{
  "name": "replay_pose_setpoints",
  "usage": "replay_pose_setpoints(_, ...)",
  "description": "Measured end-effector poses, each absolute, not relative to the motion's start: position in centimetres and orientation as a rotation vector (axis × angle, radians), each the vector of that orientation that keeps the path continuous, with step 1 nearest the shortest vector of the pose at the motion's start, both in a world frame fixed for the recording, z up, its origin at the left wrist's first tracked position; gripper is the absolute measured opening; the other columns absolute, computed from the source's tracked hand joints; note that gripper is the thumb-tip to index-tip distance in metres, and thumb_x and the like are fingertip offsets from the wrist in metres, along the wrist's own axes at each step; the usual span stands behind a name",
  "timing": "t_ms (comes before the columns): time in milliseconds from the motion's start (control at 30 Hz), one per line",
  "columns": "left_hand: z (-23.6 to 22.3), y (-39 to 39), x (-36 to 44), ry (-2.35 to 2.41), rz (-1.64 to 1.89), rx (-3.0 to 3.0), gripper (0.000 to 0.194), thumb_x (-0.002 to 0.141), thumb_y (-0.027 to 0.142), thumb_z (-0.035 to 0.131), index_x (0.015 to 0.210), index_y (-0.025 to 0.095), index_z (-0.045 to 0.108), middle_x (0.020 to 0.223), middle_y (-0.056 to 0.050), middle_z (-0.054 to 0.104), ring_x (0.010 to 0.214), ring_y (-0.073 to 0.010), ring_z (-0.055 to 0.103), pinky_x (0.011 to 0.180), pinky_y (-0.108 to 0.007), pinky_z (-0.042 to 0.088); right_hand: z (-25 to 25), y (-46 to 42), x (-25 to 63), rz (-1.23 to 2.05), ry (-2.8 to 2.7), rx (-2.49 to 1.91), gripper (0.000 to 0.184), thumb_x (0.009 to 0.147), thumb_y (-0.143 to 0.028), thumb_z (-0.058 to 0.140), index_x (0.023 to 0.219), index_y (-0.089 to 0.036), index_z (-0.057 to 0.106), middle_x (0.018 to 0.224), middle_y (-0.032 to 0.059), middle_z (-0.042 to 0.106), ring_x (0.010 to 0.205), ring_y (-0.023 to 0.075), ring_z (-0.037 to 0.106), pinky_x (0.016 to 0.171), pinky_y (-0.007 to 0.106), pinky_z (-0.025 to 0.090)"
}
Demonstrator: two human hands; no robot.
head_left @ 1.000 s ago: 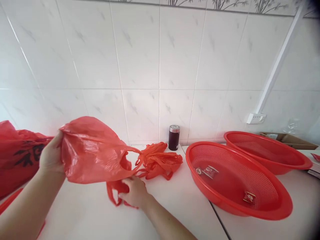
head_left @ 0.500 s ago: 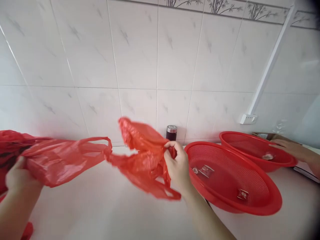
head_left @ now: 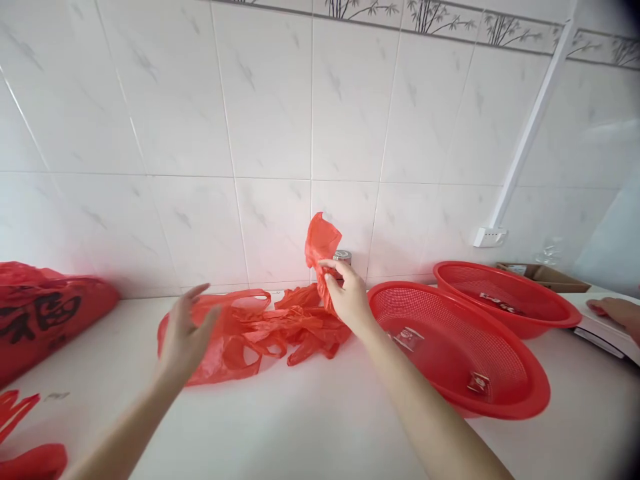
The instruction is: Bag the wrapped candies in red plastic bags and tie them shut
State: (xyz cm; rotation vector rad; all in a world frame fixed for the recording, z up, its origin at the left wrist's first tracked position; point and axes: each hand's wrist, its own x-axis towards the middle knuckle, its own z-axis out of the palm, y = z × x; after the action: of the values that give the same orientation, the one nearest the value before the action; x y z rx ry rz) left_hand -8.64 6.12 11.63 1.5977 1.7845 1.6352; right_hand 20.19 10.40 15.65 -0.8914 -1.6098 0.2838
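Observation:
Thin red plastic bags (head_left: 223, 363) lie crumpled and partly spread on the white table, with their loop handles showing. Over their left part hovers my left hand (head_left: 186, 331), fingers apart and holding nothing. Pinched in my right hand (head_left: 347, 291) is a bunched red plastic bag (head_left: 320, 241), its top sticking up above the fingers. Just behind that hand stands a dark jar with a silver lid (head_left: 343, 256), mostly hidden. To the right of my right forearm sits a red perforated basket (head_left: 520, 393) with a few small wrapped packets (head_left: 479, 383) inside.
A second red basket (head_left: 565, 313) holds small packets farther right. Another person's hand (head_left: 617, 312) rests near a white box (head_left: 605, 333). Behind is a cardboard tray (head_left: 555, 277). At left lie a full red bag with black characters (head_left: 55, 313) and red bag pieces (head_left: 33, 460).
My left hand has let go of its red bag and moved right; that bag now lies on the table. The other person's hand has left the far basket, where more packets now lie.

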Motion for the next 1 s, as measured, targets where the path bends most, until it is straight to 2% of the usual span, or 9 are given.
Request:
replay_pose_setpoints(67, 12.3, 4.5, -4.8, 1.672, 1.562, 1.714, 0.046, 0.084, 0.051, 0.058, 0.126, 0.037, 0.047, 0.136, -0.001, 0.05, 0.128, -0.0258, 0.046, 0.102, -0.039, 0.042, 15.7, 8.2, 19.8, 0.419, -1.651, -0.824, 0.028, 0.09, -0.018, 0.045, 0.112, -0.023, 0.061, 0.11, 0.003, 0.066, 0.098, 0.015, 0.062, 0.086, 0.029, 0.049)
replay_pose_setpoints(200, 13.2, 2.5, 0.6, 1.512, 1.334, 1.896, 0.063, 0.081, 0.041, 0.063, 0.138, 0.037, 0.038, 0.137, -0.005, 0.048, 0.127, -0.0265, 0.046, 0.093, -0.04, 0.048, 15.4, 3.8, 19.2, 0.78, -1.779, -0.719, 0.029, 0.092, -0.023, 0.047, 0.121, -0.025, 0.054, 0.099, 0.0012, 0.064, 0.089, 0.0138, 0.062, 0.082, 0.029, 0.049)
replay_pose_setpoints(333, 12.8, 2.6, 1.6, 1.489, 1.25, 1.959, 0.037, 0.081, 0.019, 0.048, 0.111, 0.029, 0.066, 0.116, -0.002, 0.064, 0.097, -0.0216, 0.062, 0.074, -0.03, 0.051, 15.5, 2.2, 20.3, 0.9, -1.741, -0.763, 0.022, 0.091, -0.03, 0.053, 0.113, -0.027, 0.056, 0.087, -0.0023, 0.061, 0.075, 0.0119, 0.058, 0.071, 0.026, 0.046)
replay_pose_setpoints(433, 12.3, 2.5, 0.7, 1.529, 1.19, 1.923, 0.035, 0.083, 0.021, 0.044, 0.107, 0.027, 0.07, 0.1, -0.001, 0.071, 0.086, -0.0211, 0.065, 0.069, -0.03, 0.05, 16.3, 2.7, 22.2, 0.976, -1.403, -0.813, 0.021, 0.081, -0.037, 0.066, 0.093, -0.023, 0.056, 0.076, -0.0045, 0.056, 0.067, 0.0108, 0.053, 0.062, 0.023, 0.042)
replay_pose_setpoints(567, 12.0, 1.8, -0.8, 1.589, 1.142, 1.773, 0.034, 0.083, 0.024, 0.047, 0.11, 0.027, 0.067, 0.101, 0.0, 0.072, 0.086, -0.0213, 0.066, 0.069, -0.029, 0.05, 17.5, 3.3, 24.3, 1.184, -1.064, -0.749, 0.037, 0.065, -0.037, 0.08, 0.084, -0.022, 0.051, 0.068, -0.0065, 0.054, 0.058, 0.0095, 0.05, 0.056, 0.022, 0.04)
replay_pose_setpoints(700, 11.8, 1.4, -1.8, 1.559, 1.156, 1.665, 0.025, 0.082, 0.028, 0.052, 0.103, 0.022, 0.063, 0.105, -0.003, 0.071, 0.09, -0.0224, 0.066, 0.072, -0.029, 0.05, 17.6, 3.6, 25.5, 1.206, -1.021, -0.704, 0.037, 0.066, -0.039, 0.078, 0.084, -0.023, 0.051, 0.069, -0.0058, 0.054, 0.058, 0.0101, 0.051, 0.056, 0.022, 0.041)
replay_pose_setpoints(767, 11.8, 1.2, -2.0, 1.521, 1.186, 1.537, 0.021, 0.081, 0.032, 0.057, 0.099, 0.022, 0.062, 0.097, -0.004, 0.072, 0.082, -0.0217, 0.066, 0.068, -0.028, 0.051, 17.6, 3.4, 25.7, 1.058, -1.122, -0.795, 0.031, 0.072, -0.042, 0.072, 0.086, -0.023, 0.052, 0.075, -0.0034, 0.056, 0.065, 0.0127, 0.054, 0.061, 0.026, 0.045)
replay_pose_setpoints(867, 12.1, 0.8, -1.6, 1.405, 1.234, 1.383, 0.026, 0.08, 0.044, 0.064, 0.093, 0.021, 0.06, 0.087, -0.003, 0.07, 0.076, -0.0197, 0.064, 0.069, -0.029, 0.052, 18.0, 1.9, 25.1, 0.413, -1.376, -0.98, 0.018, 0.082, -0.037, 0.062, 0.091, -0.022, 0.057, 0.097, 0.0048, 0.058, 0.089, 0.0194, 0.057, 0.077, 0.034, 0.048)
replay_pose_setpoints(1000, 12.7, -0.2, 0.3, 1.232, 1.21, 1.386, 0.028, 0.079, 0.047, 0.067, 0.088, 0.021, 0.06, 0.08, 0.0, 0.065, 0.074, -0.0161, 0.062, 0.071, -0.026, 0.051, 17.6, -1.9, 21.9, -0.207, -1.859, -0.88, 0.013, 0.09, -0.03, 0.055, 0.09, -0.023, 0.066, 0.124, 0.0085, 0.053, 0.117, 0.0235, 0.048, 0.098, 0.041, 0.04)
